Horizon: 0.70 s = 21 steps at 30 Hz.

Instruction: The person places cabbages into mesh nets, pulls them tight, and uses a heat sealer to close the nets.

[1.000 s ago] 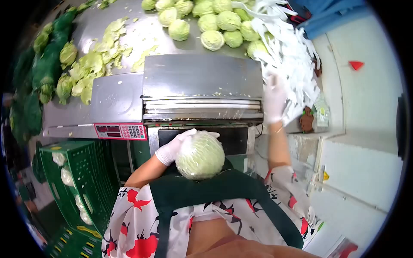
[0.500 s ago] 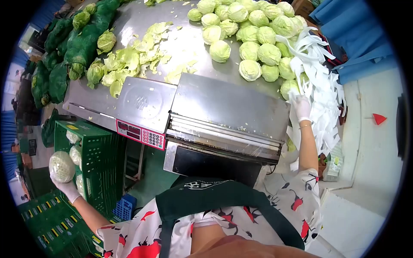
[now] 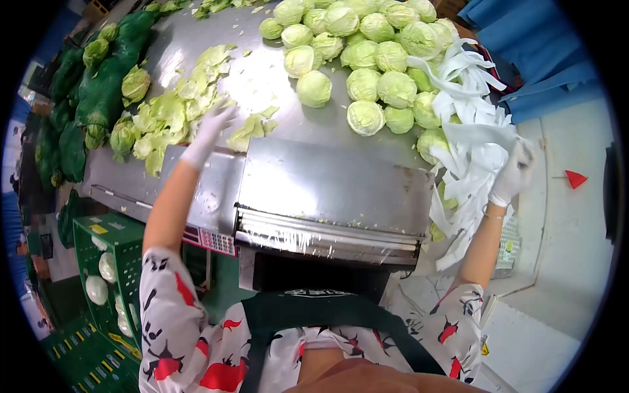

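My left hand point(image 3: 211, 134), in a thin white glove, reaches over the scale's metal plate point(image 3: 219, 187). Its fingers are stretched out, holding nothing, near loose cabbage leaves point(image 3: 171, 108). At the right, my gloved right hand point(image 3: 514, 173) is closed on a white strip point(image 3: 481, 134), drawn up from a tangled heap of similar strips point(image 3: 475, 177). Green cabbages point(image 3: 398, 90) lie piled at the back right, left of the heap. A wrapping machine point(image 3: 321, 190) with a flat metal top stands between my hands, with clear film along its front.
A green crate point(image 3: 105, 232) at the lower left holds several wrapped cabbages, one of them a pale wrapped cabbage point(image 3: 96, 289). Green mesh sacks point(image 3: 108, 92) of cabbages line the left side. The scale's keypad point(image 3: 217, 241) is partly covered by my left arm.
My left hand has let go of the wrapped cabbage at the crate and swung up over the scale. My right hand has moved right and down, pulling a white strip.
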Each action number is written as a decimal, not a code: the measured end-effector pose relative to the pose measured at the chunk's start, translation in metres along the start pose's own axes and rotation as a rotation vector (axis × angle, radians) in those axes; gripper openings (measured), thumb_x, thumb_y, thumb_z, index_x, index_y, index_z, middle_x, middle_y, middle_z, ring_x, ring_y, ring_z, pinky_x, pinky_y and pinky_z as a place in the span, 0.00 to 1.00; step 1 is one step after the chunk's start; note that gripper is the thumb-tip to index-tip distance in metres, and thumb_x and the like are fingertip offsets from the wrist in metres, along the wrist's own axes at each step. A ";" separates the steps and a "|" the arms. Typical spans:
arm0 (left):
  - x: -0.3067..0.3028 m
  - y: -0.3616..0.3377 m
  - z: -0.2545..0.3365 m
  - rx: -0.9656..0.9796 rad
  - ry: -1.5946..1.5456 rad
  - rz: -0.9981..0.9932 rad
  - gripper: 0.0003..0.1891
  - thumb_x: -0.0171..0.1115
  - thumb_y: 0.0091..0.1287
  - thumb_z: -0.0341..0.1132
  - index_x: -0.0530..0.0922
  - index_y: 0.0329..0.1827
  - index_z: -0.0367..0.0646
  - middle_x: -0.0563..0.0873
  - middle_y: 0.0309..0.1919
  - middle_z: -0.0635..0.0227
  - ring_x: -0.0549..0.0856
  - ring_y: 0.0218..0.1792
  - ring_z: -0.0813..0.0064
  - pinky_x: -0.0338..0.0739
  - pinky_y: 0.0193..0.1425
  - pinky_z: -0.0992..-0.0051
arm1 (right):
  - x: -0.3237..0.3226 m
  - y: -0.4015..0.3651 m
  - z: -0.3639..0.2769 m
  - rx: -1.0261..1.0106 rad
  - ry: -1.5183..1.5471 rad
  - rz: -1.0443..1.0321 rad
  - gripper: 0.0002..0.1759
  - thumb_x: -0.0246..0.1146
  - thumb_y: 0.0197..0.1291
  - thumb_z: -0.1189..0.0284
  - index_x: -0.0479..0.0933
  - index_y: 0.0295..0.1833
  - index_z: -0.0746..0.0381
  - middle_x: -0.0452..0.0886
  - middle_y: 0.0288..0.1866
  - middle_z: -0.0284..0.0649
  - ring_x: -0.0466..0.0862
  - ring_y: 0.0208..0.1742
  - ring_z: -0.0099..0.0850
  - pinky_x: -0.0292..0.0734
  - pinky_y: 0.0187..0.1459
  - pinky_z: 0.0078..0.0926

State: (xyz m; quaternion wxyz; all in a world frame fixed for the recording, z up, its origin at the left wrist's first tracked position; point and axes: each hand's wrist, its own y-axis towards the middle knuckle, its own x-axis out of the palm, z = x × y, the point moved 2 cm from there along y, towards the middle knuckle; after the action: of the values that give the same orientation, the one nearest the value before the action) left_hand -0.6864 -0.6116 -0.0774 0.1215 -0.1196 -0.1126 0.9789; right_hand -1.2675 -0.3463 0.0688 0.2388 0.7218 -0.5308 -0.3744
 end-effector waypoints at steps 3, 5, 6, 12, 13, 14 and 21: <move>0.099 0.096 -0.010 -0.289 -0.182 -0.240 0.45 0.65 0.64 0.58 0.59 0.77 0.38 0.70 0.70 0.53 0.76 0.64 0.54 0.70 0.68 0.60 | -0.026 0.014 -0.003 0.399 0.248 0.150 0.14 0.64 0.68 0.71 0.76 0.55 0.67 0.82 0.46 0.39 0.81 0.52 0.26 0.79 0.51 0.27; 0.152 0.123 0.000 -0.393 -0.104 -0.214 0.51 0.69 0.58 0.62 0.58 0.77 0.39 0.68 0.70 0.51 0.76 0.64 0.51 0.69 0.70 0.55 | -0.045 0.010 0.025 0.164 0.061 0.038 0.13 0.63 0.69 0.70 0.76 0.53 0.67 0.82 0.47 0.39 0.80 0.54 0.26 0.78 0.52 0.28; 0.173 0.132 0.000 -0.455 -0.111 -0.208 0.52 0.70 0.55 0.63 0.59 0.76 0.39 0.68 0.70 0.51 0.75 0.65 0.50 0.70 0.69 0.54 | -0.049 0.007 0.031 0.180 0.067 -0.001 0.14 0.62 0.69 0.70 0.76 0.54 0.66 0.81 0.48 0.39 0.80 0.54 0.26 0.78 0.52 0.27; 0.207 0.170 -0.030 -0.510 -0.158 -0.208 0.52 0.79 0.46 0.59 0.66 0.71 0.41 0.76 0.64 0.55 0.79 0.61 0.55 0.75 0.64 0.55 | -0.037 -0.022 0.031 0.753 0.626 -0.064 0.19 0.60 0.68 0.71 0.74 0.62 0.65 0.78 0.57 0.38 0.77 0.57 0.28 0.74 0.56 0.29; 0.201 0.165 -0.029 -0.465 -0.124 -0.214 0.51 0.80 0.45 0.57 0.67 0.70 0.40 0.78 0.62 0.55 0.80 0.60 0.56 0.76 0.63 0.57 | -0.033 -0.028 0.030 0.818 0.690 -0.071 0.18 0.61 0.68 0.71 0.75 0.62 0.65 0.78 0.58 0.37 0.78 0.57 0.28 0.74 0.55 0.29; 0.195 0.155 -0.018 -0.413 -0.091 -0.221 0.50 0.81 0.45 0.56 0.68 0.69 0.39 0.80 0.60 0.56 0.81 0.59 0.56 0.77 0.62 0.58 | -0.033 -0.033 0.034 0.571 0.380 -0.202 0.18 0.60 0.69 0.70 0.75 0.61 0.64 0.78 0.57 0.38 0.78 0.55 0.27 0.74 0.55 0.29; 0.080 0.046 0.038 0.603 0.619 0.212 0.63 0.84 0.37 0.49 0.56 0.75 0.32 0.77 0.60 0.50 0.75 0.60 0.49 0.70 0.67 0.59 | -0.004 -0.079 -0.011 1.095 0.682 -0.469 0.15 0.51 0.75 0.65 0.73 0.57 0.64 0.75 0.44 0.36 0.74 0.42 0.24 0.70 0.43 0.20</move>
State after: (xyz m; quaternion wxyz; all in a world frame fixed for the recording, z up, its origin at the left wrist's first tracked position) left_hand -0.7816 -0.6414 -0.0699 0.0781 -0.3769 0.2323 0.8932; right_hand -1.2131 -0.3175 0.0179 -0.0943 0.9119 -0.3684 0.1542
